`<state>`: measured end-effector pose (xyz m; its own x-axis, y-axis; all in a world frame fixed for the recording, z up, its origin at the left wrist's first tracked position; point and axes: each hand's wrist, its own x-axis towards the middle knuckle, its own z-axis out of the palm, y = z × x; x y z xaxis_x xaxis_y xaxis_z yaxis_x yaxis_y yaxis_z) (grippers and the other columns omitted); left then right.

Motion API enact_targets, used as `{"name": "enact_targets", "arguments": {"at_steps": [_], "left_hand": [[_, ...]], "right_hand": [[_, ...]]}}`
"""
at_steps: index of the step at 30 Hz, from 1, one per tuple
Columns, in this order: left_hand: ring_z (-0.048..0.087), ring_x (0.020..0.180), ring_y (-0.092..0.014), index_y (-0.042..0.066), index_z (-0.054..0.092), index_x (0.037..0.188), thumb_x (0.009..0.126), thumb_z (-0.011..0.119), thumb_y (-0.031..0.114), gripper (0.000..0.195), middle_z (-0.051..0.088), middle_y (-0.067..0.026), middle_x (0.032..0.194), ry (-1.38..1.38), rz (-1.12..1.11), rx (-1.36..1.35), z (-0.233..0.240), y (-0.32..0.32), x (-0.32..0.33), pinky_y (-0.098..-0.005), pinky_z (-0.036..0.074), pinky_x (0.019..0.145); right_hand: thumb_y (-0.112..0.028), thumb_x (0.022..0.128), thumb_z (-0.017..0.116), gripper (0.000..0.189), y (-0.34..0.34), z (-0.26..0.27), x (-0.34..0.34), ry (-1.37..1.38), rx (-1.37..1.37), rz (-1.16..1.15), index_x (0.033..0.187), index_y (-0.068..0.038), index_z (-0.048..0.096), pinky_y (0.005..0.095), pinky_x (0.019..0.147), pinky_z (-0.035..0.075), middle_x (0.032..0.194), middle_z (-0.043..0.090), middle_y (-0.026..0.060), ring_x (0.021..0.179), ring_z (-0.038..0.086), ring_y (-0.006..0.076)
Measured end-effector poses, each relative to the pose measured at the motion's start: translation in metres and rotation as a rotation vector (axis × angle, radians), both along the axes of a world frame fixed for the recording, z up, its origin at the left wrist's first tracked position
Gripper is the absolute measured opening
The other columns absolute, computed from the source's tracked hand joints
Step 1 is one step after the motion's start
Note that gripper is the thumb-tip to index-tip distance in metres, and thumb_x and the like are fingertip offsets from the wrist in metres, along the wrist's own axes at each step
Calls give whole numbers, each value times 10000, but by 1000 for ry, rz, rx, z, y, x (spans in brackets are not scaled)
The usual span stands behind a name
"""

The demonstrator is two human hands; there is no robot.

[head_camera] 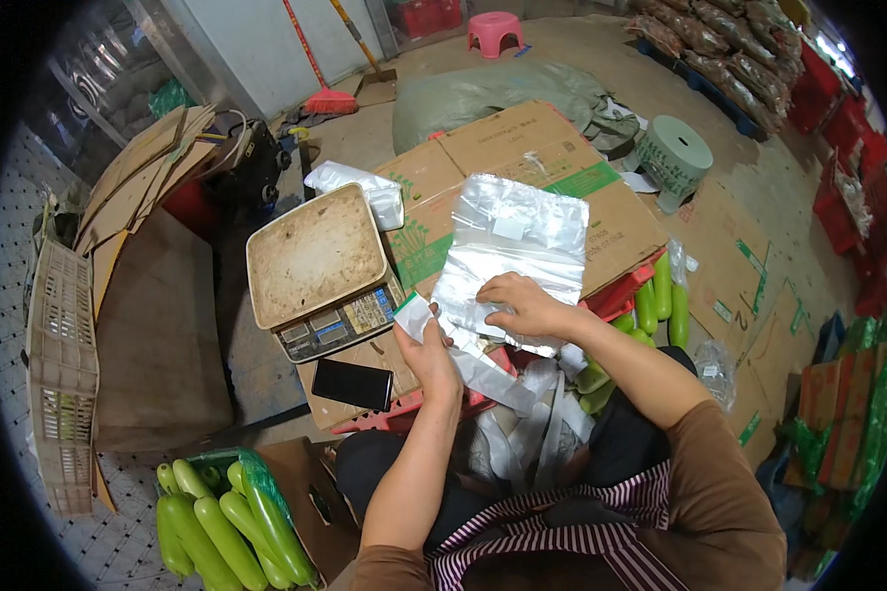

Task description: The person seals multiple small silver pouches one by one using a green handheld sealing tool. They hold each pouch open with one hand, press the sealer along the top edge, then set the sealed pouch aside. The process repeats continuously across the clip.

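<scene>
My left hand (432,358) holds a white strip of labels (414,314) with a green edge; a white backing strip (491,380) trails from it towards my lap. My right hand (521,304) rests, fingers spread and slightly bent, on a stack of clear plastic bags (517,236). A small white label (511,227) sits on the top bag. The bags lie on flattened cardboard (480,148). To their left stands a digital weighing scale (318,255) with a stained tray. Below the scale lies a black smartphone (352,384).
Long green gourds (218,524) fill a box at the lower left; more gourds (661,292) lie right of the cardboard. A plastic film roll (673,155), a large green sack (488,96), a pink stool (494,31) and a red broom (330,101) stand beyond. A plastic crate (63,384) leans at left.
</scene>
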<state>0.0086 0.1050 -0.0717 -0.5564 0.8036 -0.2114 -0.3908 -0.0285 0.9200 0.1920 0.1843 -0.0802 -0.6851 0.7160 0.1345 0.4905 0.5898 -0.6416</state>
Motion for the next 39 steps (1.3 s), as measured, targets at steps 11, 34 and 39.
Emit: {"name": "enact_targets", "arguments": {"at_steps": [11, 34, 39], "left_hand": [[582, 713, -109, 41, 563, 1245, 950, 532, 18, 297, 719, -95, 1113, -162, -269, -128, -11, 2, 13, -252, 468, 580], [613, 673, -171, -5, 622, 1156, 986, 454, 82, 254, 716, -121, 977, -272, -282, -120, 5, -32, 27, -314, 512, 627], [569, 623, -129, 24, 624, 1108, 973, 477, 102, 215, 679, -75, 848, -249, -382, -129, 0, -54, 26, -288, 485, 569]], "right_hand": [[-263, 994, 626, 380, 73, 39, 46, 318, -498, -47, 1307, -48, 650, 373, 1048, 451, 1303, 652, 80, 1217, 576, 209], [-123, 779, 670, 72, 4, 0, -6, -134, 635, -89, 813, -89, 616, 423, 694, 483, 807, 554, 100, 770, 574, 301], [-252, 784, 770, 273, -15, 13, -1, 0, 321, -174, 910, -38, 659, 442, 749, 493, 919, 591, 128, 872, 584, 348]]}}
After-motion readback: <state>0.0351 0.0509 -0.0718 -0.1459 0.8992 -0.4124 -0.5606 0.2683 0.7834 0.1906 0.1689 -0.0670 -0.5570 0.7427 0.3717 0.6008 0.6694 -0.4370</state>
